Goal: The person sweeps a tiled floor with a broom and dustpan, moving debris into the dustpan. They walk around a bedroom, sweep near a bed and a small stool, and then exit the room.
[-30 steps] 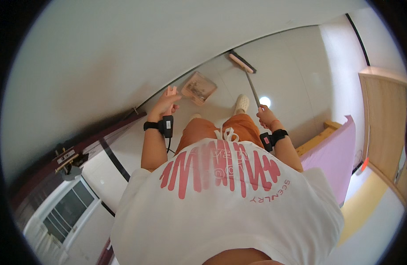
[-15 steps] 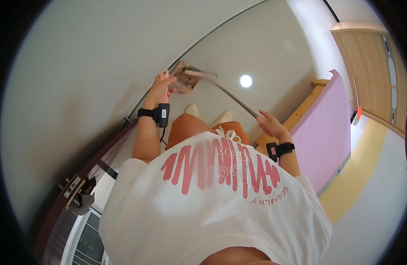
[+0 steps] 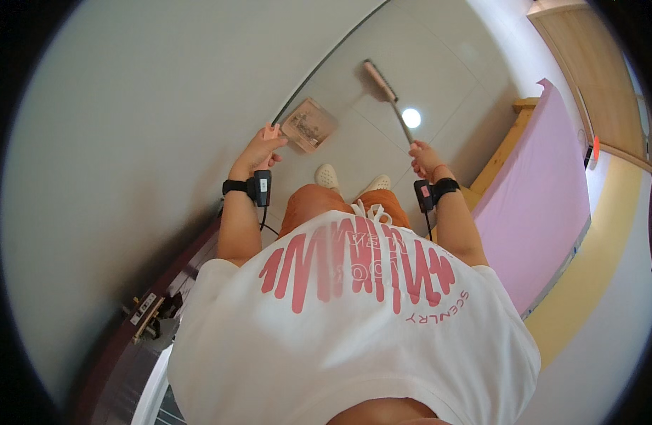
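Observation:
My left hand [image 3: 258,150] is closed round the pink handle of a dustpan [image 3: 319,125]. Grey dust and debris lie in the pan, which is low by the foot of the wall. In my right hand [image 3: 426,159] is the long handle of a broom [image 3: 380,79]. Its pink head, with dark bristles along one edge, is out ahead on the floor side, to the right of the dustpan and apart from it. I cannot tell whether the bristles touch the floor.
A grey wall [image 3: 163,92] runs along the left, with a dark skirting line meeting the tiled floor [image 3: 439,64]. On the right stands a wooden-framed bed [image 3: 506,145] with a pink sheet [image 3: 531,205]. A wooden cabinet [image 3: 588,64] is beyond it. My shoes [image 3: 327,177] are behind the dustpan.
The broom head has left the dustpan and swung ahead and to the right. My right hand has moved slightly forward. The dustpan, still in my left hand, has shifted a little to the right.

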